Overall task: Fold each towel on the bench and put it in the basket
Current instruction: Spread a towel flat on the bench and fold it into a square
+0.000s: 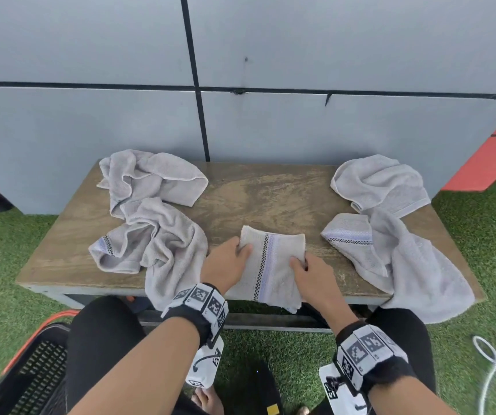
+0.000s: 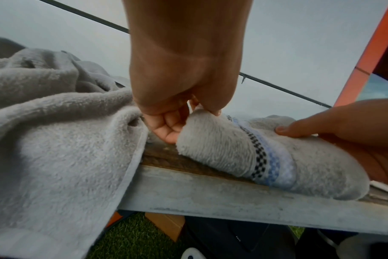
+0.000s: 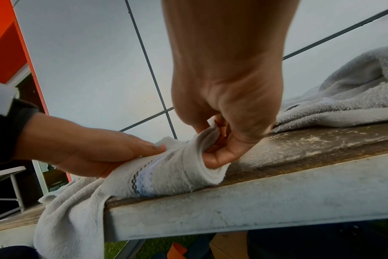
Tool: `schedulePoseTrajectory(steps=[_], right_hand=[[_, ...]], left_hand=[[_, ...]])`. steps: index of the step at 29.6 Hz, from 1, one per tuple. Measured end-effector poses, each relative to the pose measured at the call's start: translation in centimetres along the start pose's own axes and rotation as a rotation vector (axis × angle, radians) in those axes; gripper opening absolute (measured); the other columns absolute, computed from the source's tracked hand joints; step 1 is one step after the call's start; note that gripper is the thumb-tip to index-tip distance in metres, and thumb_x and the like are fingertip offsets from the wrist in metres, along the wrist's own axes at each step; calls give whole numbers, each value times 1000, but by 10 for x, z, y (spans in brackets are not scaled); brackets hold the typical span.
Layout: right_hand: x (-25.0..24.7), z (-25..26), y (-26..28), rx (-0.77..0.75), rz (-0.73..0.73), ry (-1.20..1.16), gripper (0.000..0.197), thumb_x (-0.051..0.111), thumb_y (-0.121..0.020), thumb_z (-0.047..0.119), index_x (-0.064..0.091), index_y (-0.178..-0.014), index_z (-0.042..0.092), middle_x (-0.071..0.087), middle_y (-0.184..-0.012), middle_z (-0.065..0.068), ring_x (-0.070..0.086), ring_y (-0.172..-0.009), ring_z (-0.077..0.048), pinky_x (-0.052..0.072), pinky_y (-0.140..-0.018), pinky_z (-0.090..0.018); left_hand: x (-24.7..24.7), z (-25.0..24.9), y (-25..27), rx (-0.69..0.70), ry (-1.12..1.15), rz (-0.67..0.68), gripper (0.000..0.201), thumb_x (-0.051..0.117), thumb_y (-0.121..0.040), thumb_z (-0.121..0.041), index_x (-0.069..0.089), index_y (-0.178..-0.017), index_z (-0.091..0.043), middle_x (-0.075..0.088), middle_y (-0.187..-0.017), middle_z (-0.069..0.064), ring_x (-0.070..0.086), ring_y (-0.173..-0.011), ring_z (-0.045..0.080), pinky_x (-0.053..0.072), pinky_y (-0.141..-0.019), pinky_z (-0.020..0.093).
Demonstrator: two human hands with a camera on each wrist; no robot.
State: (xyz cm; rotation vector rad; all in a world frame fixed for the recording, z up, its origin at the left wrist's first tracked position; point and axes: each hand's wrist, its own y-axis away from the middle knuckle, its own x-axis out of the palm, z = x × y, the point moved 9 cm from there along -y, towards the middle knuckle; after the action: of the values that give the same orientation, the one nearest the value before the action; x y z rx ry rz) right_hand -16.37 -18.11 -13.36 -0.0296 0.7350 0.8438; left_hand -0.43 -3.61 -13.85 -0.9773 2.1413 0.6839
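A folded grey towel (image 1: 273, 265) with a black checkered and blue stripe lies at the wooden bench's (image 1: 270, 193) front edge, its near end hanging over. My left hand (image 1: 242, 250) pinches its left edge, fingers curled beneath and thumb on top, as the left wrist view shows (image 2: 177, 126). My right hand (image 1: 299, 263) pinches a fold of the right edge (image 3: 215, 140). The same towel fills the left wrist view (image 2: 233, 154) and the right wrist view (image 3: 166, 171). The black basket (image 1: 31, 375) with an orange rim stands on the grass at my lower left.
Several crumpled grey towels lie on the bench: two on the left (image 1: 154, 181) (image 1: 157, 244), two on the right (image 1: 381, 184) (image 1: 399, 262), some draping over the front edge. A grey wall (image 1: 270, 124) backs the bench. A white cord (image 1: 492, 363) lies on the grass at right.
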Motion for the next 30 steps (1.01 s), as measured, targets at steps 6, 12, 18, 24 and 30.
schedulePoseTrajectory(steps=[6,12,18,24,30], right_hand=[[2,-13,-3,55,-22,-45,34,50,-102,36,56,-93,4,61,-87,-6,54,-74,-16,38,-59,-27],[1,-15,-13,62,-19,17,37,51,-100,42,57,-90,7,62,-87,-5,58,-77,-20,41,-61,-31],[-11,0,-6,-37,-189,339,37,60,-93,48,41,-107,20,48,-109,0,58,-94,-26,50,-76,-41],[13,37,-1,-538,3,667,48,46,-100,37,35,-146,48,6,-166,1,18,-148,-25,29,-116,-51],[15,15,-9,-334,18,815,56,26,-100,57,17,-154,45,35,-147,-6,30,-136,-28,26,-115,-50]], left_hand=[[9,5,-6,-33,-105,-6,40,36,-101,-55,39,-76,-24,52,-75,-8,56,-76,20,46,-70,38],[7,5,-8,-41,-139,-34,43,26,-100,-60,42,-81,-25,62,-88,2,61,-86,29,51,-82,47],[5,-2,-2,-47,-210,-30,42,26,-102,-57,44,-91,-20,60,-90,4,62,-87,31,52,-78,45],[-14,-21,14,62,-125,-244,21,45,-100,-35,42,-108,-16,60,-102,9,61,-87,31,51,-76,46],[-12,-47,37,283,-288,-357,27,57,-86,-27,52,-111,-18,52,-110,5,49,-102,26,44,-86,39]])
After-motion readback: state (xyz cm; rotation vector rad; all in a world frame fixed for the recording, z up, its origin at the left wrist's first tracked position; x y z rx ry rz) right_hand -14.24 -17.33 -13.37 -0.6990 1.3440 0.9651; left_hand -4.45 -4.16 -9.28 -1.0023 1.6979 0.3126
